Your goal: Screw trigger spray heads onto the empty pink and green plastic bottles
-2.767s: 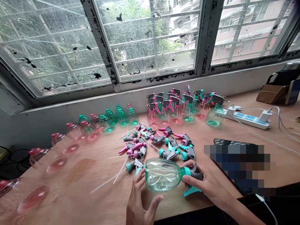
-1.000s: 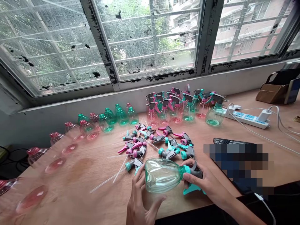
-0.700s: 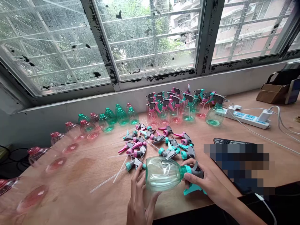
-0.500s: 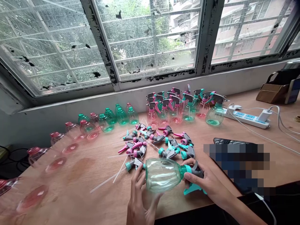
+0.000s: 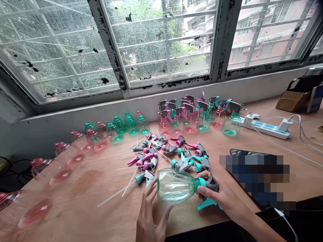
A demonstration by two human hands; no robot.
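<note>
A clear green spray bottle (image 5: 175, 185) lies on its side just above the wooden table (image 5: 88, 188) near the front edge. My left hand (image 5: 151, 215) cups its base from below, thumb and fingers wrapped round it. My right hand (image 5: 222, 196) grips the grey and teal trigger head (image 5: 210, 191) at the bottle's neck. Right behind the bottle lies a heap of loose trigger heads (image 5: 169, 153), pink and teal, with thin white dip tubes.
Capless pink and green bottles (image 5: 113, 129) curve along the left. Several bottles with trigger heads (image 5: 196, 116) stand under the window. A white power strip (image 5: 267, 127) with cables lies at the right, a dark tablet (image 5: 252, 168) beside my right hand, a cardboard box (image 5: 292, 100) far right.
The bottle has turned a little between my hands and my left fingers have shifted their hold on its base. Everything else on the table stays put.
</note>
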